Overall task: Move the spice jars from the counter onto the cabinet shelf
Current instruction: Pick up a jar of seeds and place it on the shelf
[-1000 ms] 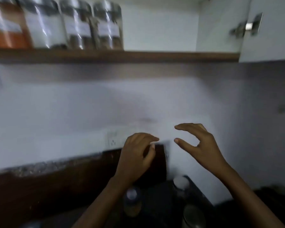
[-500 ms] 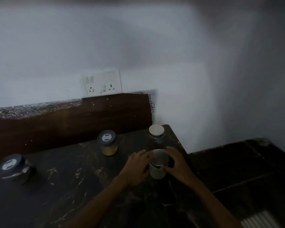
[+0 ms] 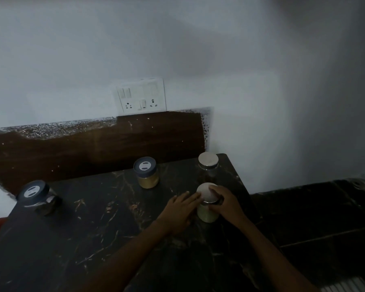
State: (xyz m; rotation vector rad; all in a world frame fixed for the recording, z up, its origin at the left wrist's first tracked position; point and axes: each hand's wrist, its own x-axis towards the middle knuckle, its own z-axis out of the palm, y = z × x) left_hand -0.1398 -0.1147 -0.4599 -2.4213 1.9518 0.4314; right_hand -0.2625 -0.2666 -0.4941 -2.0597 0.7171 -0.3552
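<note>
Pick-up step: the right hand [image 3: 228,205] is curling its fingers over the lid of the pale-filled spice jar [image 3: 207,214], standing near the right edge of the counter [image 3: 93,228], while the left hand [image 3: 180,211] is laying seemingly straight fingers (the light is dim) against its side. Next, a firm lift is being called for, clearing the silver-lidded jar [image 3: 208,165] just behind.

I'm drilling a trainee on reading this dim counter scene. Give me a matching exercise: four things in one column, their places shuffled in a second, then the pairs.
1 pale-filled jar
2 yellow-filled jar
3 silver-lidded dark jar
4 socket panel

A on the wall
B back right corner of the counter
C between left hand and right hand
D beside the backsplash, mid-counter

Pairs: 1-C, 2-D, 3-B, 4-A.
</note>
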